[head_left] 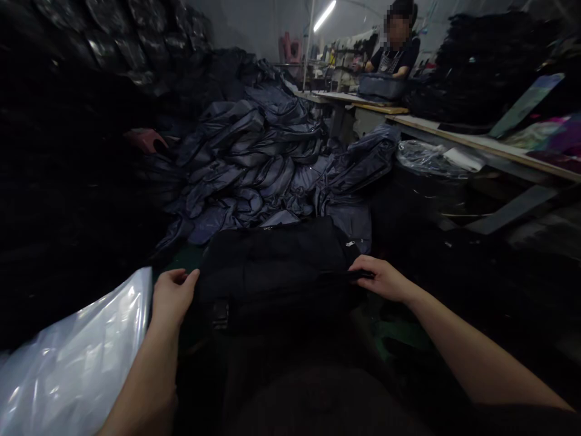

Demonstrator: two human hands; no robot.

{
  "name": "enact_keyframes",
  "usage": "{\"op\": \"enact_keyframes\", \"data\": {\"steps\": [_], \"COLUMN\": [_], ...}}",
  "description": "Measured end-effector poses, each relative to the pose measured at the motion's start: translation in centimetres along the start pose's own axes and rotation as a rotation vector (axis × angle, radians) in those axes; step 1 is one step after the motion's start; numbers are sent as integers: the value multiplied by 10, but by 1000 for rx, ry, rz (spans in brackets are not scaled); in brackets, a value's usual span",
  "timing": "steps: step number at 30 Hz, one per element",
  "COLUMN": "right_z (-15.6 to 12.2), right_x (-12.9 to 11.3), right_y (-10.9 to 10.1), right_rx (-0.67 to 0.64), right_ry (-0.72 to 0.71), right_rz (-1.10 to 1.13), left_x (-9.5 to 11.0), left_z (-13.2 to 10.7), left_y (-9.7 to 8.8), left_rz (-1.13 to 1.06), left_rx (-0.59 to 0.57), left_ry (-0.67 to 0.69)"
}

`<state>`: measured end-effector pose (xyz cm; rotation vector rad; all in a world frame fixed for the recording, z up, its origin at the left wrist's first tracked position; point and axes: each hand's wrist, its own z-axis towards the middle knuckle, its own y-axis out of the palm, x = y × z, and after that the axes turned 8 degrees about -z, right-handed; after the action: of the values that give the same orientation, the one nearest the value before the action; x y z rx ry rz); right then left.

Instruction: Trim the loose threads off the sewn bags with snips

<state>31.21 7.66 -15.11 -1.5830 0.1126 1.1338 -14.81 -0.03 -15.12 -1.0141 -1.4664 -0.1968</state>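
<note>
Two hands (175, 297) touch one black bag (272, 272).

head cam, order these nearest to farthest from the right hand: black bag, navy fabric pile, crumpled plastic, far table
From the right hand:
1. Black bag, touching, to the hand's left
2. Navy fabric pile, ahead
3. Crumpled plastic, ahead and rightward
4. Far table, at the back

L forearm (145, 381) & R forearm (476, 357) are bare, reaching fwd & inward from the lower corners. L hand (175, 297) is curled, knuckles up; R hand (384, 280) is palm down, fingers pointing inward, prob. slightly bent.
</note>
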Motion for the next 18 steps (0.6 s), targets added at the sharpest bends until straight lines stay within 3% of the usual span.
{"op": "enact_keyframes", "data": {"steps": [2,5,6,8,10,13,18], "right_z": [6,17,20,27,33,39,43], "right_x": [1,3,4,6,8,11,13], "right_y": [0,1,2,4,7,9,12], "right_rx": [-17,-45,-50,-62,-70,-68,-65], "right_ry": [35,141,168,198,227,270,315], "right_rz": [87,201,229,262,293,336,416], "left_x": [5,13,15,15,12,7,14], "left_z": [-15,-45,-55,-69,-75,-70,-53], "left_y": [1,15,23,39,53,66,71], "left_rz": [134,366,446,618,715,686,495], "left_rx": [-33,-349,-448,-537,-545,-633,-822], "left_ry": [294,738,819,913,947,926,627]}}
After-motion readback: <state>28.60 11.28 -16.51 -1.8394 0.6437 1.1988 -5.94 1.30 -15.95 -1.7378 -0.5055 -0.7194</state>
